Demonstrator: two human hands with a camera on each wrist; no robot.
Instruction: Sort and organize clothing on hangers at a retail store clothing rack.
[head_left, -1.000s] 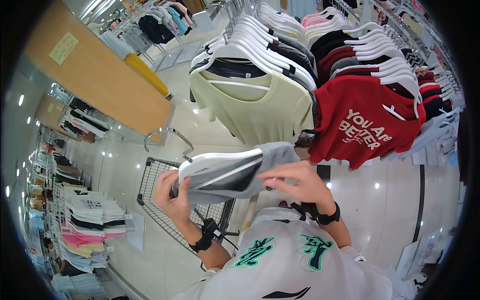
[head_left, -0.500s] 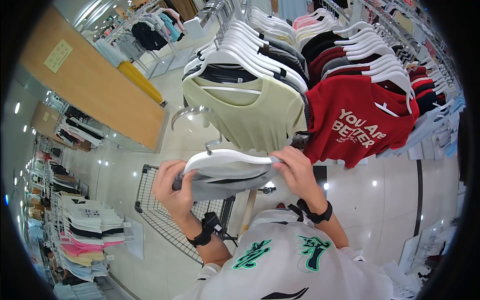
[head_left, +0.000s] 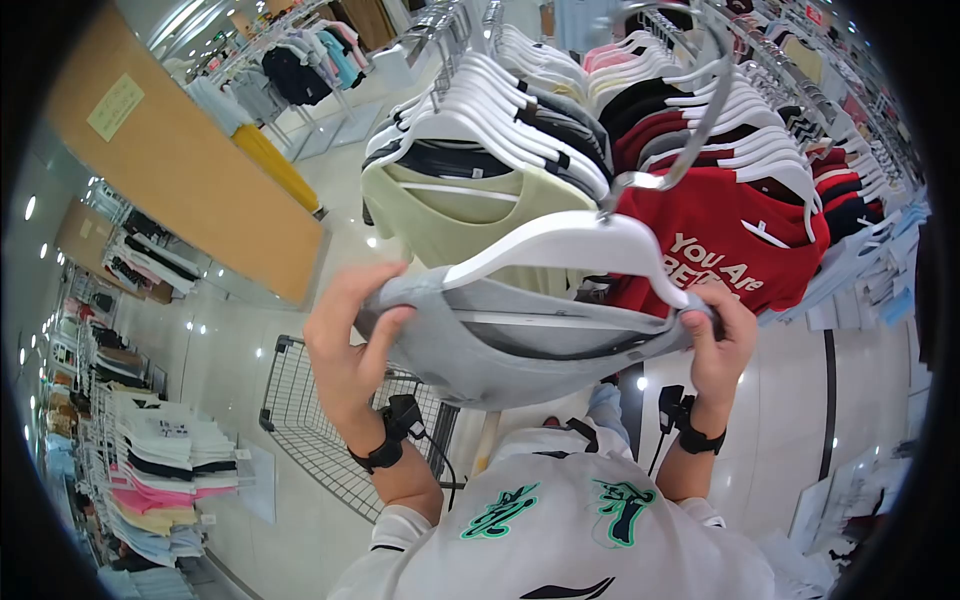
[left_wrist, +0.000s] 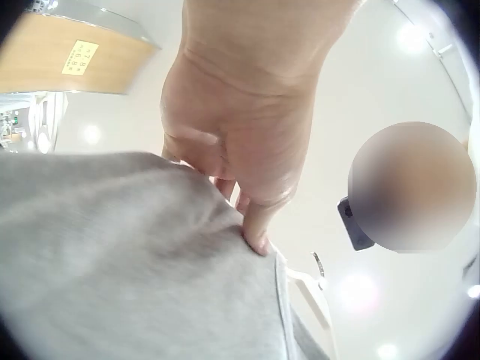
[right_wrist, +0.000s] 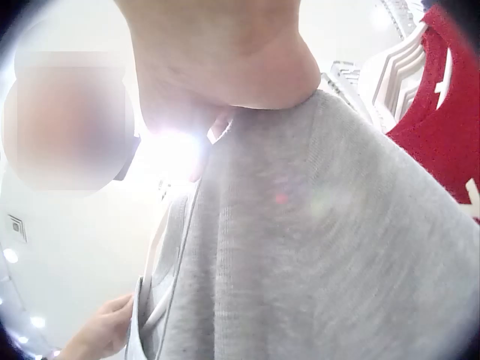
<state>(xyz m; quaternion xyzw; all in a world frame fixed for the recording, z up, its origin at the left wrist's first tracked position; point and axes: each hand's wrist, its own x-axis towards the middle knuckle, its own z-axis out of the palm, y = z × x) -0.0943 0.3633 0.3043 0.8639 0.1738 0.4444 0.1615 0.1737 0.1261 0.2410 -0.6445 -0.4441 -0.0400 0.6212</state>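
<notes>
A grey shirt [head_left: 480,365] hangs on a white hanger [head_left: 570,240] in front of the body, its metal hook standing up at the right. The left hand [head_left: 350,340] pinches the shirt's shoulder near the hanger's left end, thumb in front. At the other shoulder the right hand [head_left: 722,345] grips fabric and hanger end. In the left wrist view the left hand [left_wrist: 240,142] has its thumb on the grey fabric [left_wrist: 135,262]. The right wrist view shows the right hand [right_wrist: 225,67] above the grey cloth [right_wrist: 300,225], its fingertips mostly hidden.
Behind the hanger, a rack holds a pale green shirt [head_left: 450,215] and a red shirt [head_left: 790,265]. A wire cart [head_left: 310,440] stands below the left hand. A wooden panel [head_left: 190,180] rises at the left, with folded clothes [head_left: 175,450] lower down.
The right hand came onto the shirt's right shoulder, then moved right. Shirt and hanger have come up closer to the head camera, spread wider between both hands.
</notes>
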